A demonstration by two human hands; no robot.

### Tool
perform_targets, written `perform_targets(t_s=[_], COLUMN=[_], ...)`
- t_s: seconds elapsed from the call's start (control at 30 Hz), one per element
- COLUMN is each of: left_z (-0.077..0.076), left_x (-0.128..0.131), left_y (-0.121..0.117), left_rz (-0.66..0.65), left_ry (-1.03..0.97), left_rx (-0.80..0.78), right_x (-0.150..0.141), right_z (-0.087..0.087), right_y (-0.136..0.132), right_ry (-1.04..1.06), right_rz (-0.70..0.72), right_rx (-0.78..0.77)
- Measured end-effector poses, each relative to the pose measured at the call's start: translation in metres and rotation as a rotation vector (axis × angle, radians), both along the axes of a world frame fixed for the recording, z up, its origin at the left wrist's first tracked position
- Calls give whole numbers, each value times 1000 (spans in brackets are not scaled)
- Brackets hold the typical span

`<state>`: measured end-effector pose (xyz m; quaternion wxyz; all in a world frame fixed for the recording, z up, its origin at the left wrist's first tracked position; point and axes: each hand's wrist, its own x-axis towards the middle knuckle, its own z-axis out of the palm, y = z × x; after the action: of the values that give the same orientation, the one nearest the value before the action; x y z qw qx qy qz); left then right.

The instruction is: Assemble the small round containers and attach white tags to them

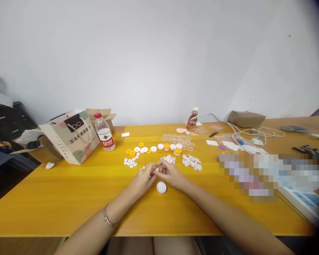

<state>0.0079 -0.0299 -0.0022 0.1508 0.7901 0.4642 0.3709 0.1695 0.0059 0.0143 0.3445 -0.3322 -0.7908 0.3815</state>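
Observation:
My left hand (145, 176) and my right hand (171, 174) meet fingertip to fingertip over the middle of the table. Both are closed around a small white plastic piece (157, 170), mostly hidden by the fingers. Just below them lies a round white lid-like disc (161, 187). Behind the hands runs a row of white and yellow discs (160, 146), some of them stacked. Several small white knob-like pieces (130, 162) lie to the left. White openwork pieces (191, 162) are heaped to the right, with another heap (169, 159) partly behind my right hand.
Clear rings (180, 139) stand behind the discs. At left are a paper bag (80, 141), a red-capped water bottle (105, 134) and a cardboard box (108, 115). A brown drink bottle (192, 119) stands at the back. White cables (255, 131) and papers (231, 146) spread over the right side.

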Motion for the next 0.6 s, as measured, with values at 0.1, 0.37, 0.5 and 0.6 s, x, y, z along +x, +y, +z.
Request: perform_targets(t_s=[0.1,0.37,0.5,0.6], left_z=[2,11,12,12], left_x=[1,-2,-2,-2], left_y=[1,2,3,5], left_rz=[-34,16,64,47], left_ry=[-24,-145,-176,-176], left_rx=[-3,91,-12,-45], right_x=[2,7,6,6], right_z=[2,6,7,9], right_y=[1,2,0,0], right_ry=[21,67,79,94], right_rz=[16,7,34,71], right_rx=[2,92,70,21])
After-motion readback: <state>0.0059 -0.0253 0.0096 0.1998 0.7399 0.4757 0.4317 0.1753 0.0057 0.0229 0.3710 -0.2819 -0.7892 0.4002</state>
